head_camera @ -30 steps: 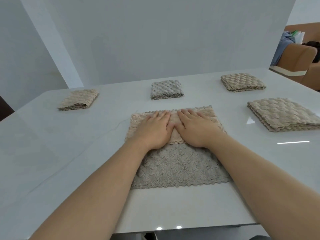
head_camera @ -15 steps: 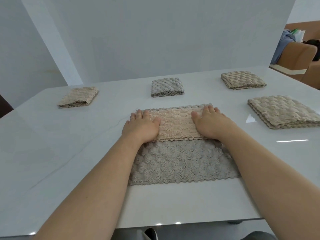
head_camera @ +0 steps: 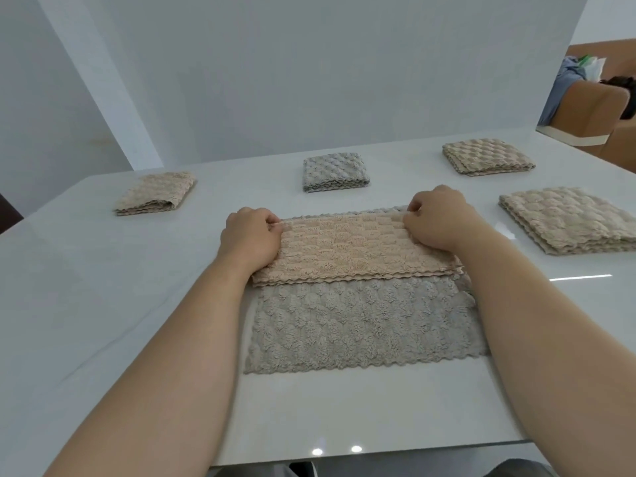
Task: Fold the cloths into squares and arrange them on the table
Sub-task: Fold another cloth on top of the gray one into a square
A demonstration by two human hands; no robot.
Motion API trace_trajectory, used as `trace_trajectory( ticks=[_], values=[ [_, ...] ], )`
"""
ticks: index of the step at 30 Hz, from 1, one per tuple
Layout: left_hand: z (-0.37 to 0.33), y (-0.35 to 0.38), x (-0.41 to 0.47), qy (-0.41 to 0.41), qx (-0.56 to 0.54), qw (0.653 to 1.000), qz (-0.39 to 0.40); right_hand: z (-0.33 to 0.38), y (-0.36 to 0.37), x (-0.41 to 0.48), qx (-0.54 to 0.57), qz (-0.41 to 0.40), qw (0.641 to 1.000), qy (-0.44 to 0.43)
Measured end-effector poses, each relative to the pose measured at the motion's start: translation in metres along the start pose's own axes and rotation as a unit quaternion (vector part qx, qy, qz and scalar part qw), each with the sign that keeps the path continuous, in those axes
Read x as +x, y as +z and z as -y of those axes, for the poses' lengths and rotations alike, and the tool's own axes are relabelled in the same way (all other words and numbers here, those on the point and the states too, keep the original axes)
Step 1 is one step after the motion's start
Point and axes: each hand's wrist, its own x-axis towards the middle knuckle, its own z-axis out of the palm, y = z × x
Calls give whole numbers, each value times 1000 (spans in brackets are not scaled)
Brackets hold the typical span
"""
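Observation:
A cloth (head_camera: 358, 321) lies in front of me on the white table (head_camera: 103, 304), grey side up, with its far part folded over and showing a beige face (head_camera: 347, 249). My left hand (head_camera: 249, 237) pinches the far left corner of that fold with curled fingers. At the far right corner my right hand (head_camera: 438, 220) pinches the fold the same way. Further out lie folded squares: a beige one (head_camera: 156, 193) far left, a grey one (head_camera: 334, 172) far centre, a beige one (head_camera: 487, 156) far right, and a larger beige one (head_camera: 568, 223) at the right.
A pale wall panel stands right behind the table's far edge. Brown seating with clothes and bags on it (head_camera: 592, 108) shows at the upper right. The table's near edge runs just below the cloth.
My hands slid apart from the middle of the fold to its far corners, and their flat fingers have curled to pinch the far edge there.

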Motion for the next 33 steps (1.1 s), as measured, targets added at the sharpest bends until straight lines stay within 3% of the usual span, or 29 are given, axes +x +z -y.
trace_trajectory(
  ticks=[6, 14, 16, 23, 25, 29, 33],
  values=[
    [-8, -9, -10, -33, -151, 988, -21, -2, -7, -4, 119, -60, 991, -32],
    [-28, -26, -20, -98, -384, 911, -116, 3, -18, -10, 201, -78, 976, -21],
    [-32, -30, -21, -98, -410, 898, -127, 7, -24, -15, 233, -85, 969, -15],
    [-46, -45, -34, 0, -392, 902, -181, 18, -49, -29, 294, -92, 951, -37],
    [-55, -50, -41, 31, -383, 901, -203, 25, -54, -35, 355, -77, 930, -56],
    [-73, -55, -56, 82, -375, 896, -226, 42, -60, -48, 533, 19, 839, -105],
    [-85, -55, -67, 154, -350, 895, -231, 54, -57, -55, 597, 72, 784, -153]
  ],
)
